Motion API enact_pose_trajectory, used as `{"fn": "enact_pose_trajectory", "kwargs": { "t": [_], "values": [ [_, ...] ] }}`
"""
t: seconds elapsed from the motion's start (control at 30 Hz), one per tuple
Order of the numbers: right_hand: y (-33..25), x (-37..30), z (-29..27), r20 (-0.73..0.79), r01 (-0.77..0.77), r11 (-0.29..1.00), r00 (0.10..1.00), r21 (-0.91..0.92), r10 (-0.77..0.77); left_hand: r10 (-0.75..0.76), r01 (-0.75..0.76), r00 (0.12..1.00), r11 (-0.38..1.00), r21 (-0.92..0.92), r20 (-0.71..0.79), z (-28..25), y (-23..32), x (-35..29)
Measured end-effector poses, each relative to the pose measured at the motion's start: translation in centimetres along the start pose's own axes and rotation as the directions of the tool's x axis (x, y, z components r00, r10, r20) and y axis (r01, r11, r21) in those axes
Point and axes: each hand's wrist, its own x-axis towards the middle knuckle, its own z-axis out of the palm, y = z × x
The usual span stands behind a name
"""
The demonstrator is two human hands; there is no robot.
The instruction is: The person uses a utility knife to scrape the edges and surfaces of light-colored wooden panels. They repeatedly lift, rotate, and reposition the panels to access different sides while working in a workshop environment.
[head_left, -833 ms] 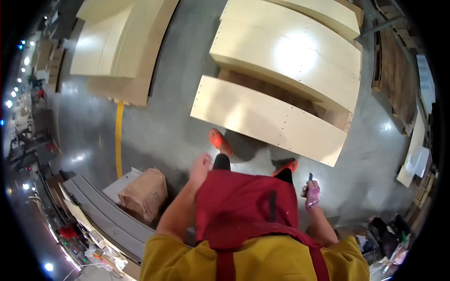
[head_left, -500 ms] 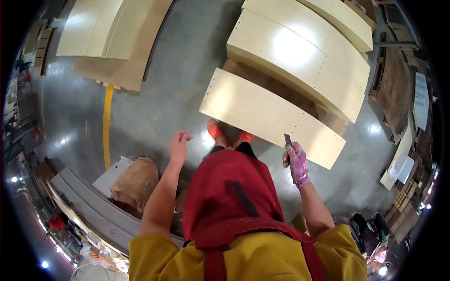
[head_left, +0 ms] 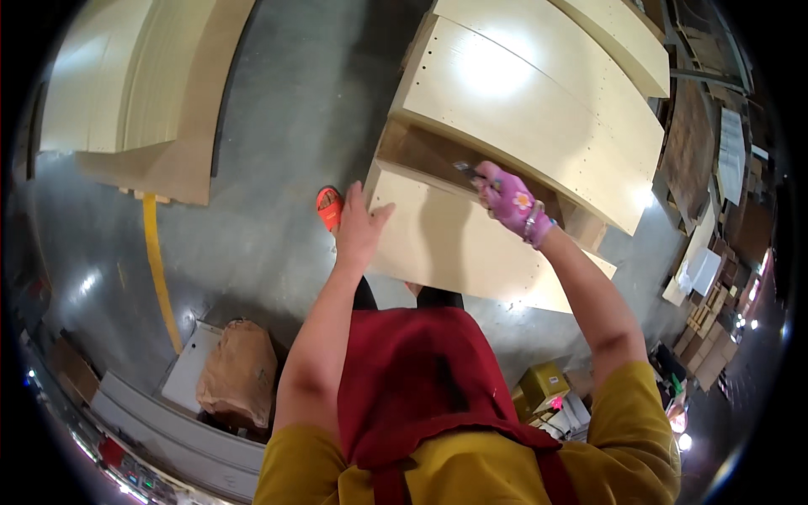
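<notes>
My right hand (head_left: pixel 509 198), in a pink glove with a flower on it, is closed around a small dark flat-bladed tool (head_left: pixel 465 170); its exact kind is hard to make out. That hand is over the far edge of the nearest pale wooden panel (head_left: pixel 471 244), by the gap behind it. Bare and with fingers apart, my left hand (head_left: pixel 360 223) is at the panel's left end; whether it touches the wood I cannot tell. Small dark holes show in the larger pale panels (head_left: pixel 505 109) just beyond.
Stacked pale boards (head_left: pixel 109 84) on brown cardboard (head_left: pixel 189 168) stand at the far left. A yellow floor line (head_left: pixel 158 273) runs below them. Near my left arm is a brown paper sack (head_left: pixel 240 374). A yellowish box (head_left: pixel 543 387) sits at my right side.
I have come closer to the nearest panel. My right hand has swung up and inward with the tool to its far edge, and my left hand has reached forward to its left end, fingers spreading.
</notes>
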Motion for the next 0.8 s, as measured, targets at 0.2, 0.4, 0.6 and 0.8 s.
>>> {"fn": "enact_pose_trajectory", "kwargs": {
  "t": [0.2,0.4,0.6,0.8],
  "values": [
    [6.2,14.1,6.8,0.106,-0.102,0.970,0.986,-0.220,0.128,0.063,-0.036,0.967,0.993,-0.113,0.245,1.3,-1.8,2.7],
    [12.3,26.1,14.2,0.155,0.014,0.930,0.987,-0.367,0.046,0.078,-0.037,0.974,0.981,-0.190,0.212,1.6,-2.7,3.6],
    [13.5,29.4,17.4,0.316,0.057,0.900,0.944,-0.432,0.092,0.061,-0.002,0.955,0.980,-0.198,0.289,1.2,-2.9,3.8],
    [16.2,30.1,19.4,0.218,-0.231,0.960,0.940,-0.156,0.262,-0.066,0.381,0.905,0.564,-0.732,0.420,0.1,-6.5,6.8]
  ]
}}
